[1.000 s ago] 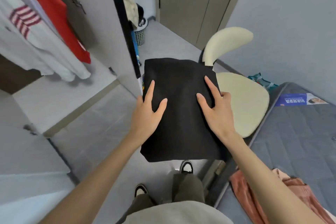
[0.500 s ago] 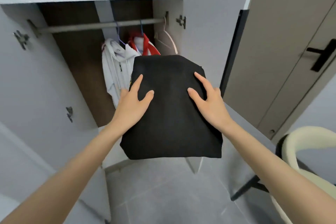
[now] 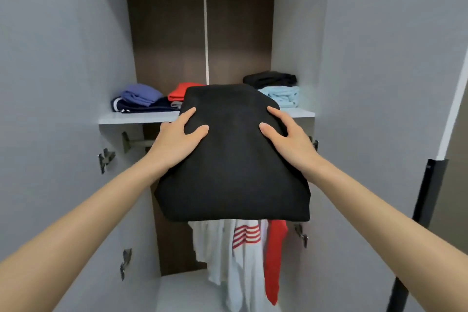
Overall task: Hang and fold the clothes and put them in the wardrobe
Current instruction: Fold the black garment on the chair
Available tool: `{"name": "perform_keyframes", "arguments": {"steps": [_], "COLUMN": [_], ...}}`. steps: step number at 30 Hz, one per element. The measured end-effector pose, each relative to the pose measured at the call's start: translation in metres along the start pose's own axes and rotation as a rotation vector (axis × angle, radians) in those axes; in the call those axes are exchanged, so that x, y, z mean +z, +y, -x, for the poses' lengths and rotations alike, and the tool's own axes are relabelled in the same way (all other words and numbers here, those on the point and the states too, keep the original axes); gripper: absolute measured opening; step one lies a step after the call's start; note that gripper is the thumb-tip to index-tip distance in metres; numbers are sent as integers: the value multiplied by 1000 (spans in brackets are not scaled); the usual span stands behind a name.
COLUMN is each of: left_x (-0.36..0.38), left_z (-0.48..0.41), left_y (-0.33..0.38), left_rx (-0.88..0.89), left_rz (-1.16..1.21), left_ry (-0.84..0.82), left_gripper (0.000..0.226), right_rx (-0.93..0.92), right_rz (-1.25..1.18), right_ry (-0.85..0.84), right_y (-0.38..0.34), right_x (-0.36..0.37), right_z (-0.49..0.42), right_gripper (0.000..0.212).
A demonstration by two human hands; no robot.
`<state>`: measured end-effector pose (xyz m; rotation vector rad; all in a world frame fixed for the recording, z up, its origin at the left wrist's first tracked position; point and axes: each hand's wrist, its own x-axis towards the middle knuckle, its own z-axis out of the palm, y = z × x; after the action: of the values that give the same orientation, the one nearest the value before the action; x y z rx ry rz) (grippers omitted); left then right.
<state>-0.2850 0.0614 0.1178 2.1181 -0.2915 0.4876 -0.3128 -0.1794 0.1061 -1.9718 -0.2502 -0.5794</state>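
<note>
Black garment (image 3: 233, 159), folded flat, is held up level with the wardrobe shelf (image 3: 136, 117)! Left hand (image 3: 177, 142) and right hand (image 3: 288, 139) grip its sides, thumbs and forefingers on top, other fingers tucked round the edges, likely so the fold stays tidy. It looks bound for the gap between the red pile (image 3: 179, 91) and the light blue pile (image 3: 281, 96)

Folded black garment (image 3: 233, 159): hid most of the rail (image 3: 138, 143), the shoulders of the hanging white shirt (image 3: 241, 273), part of the red folded top (image 3: 177, 92). Shirt hem: cut by the lower edge.
</note>
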Motion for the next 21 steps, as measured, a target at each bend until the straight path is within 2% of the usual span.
{"name": "perform_keyframes", "arguments": {"steps": [11, 21], "left_x": [10, 53], "left_z": [-184, -347], "left_y": [20, 1], "left_rx": [67, 74], "left_rz": [49, 120], "left_ry": [136, 144], "left_gripper": [59, 61], "right_rx": [-146, -188], "right_rz": [-29, 306], "right_ry": [-11, -17], "right_y": [5, 28], "right_x": [-11, -16], "right_z": [-206, -385], "right_gripper": [50, 45]}}
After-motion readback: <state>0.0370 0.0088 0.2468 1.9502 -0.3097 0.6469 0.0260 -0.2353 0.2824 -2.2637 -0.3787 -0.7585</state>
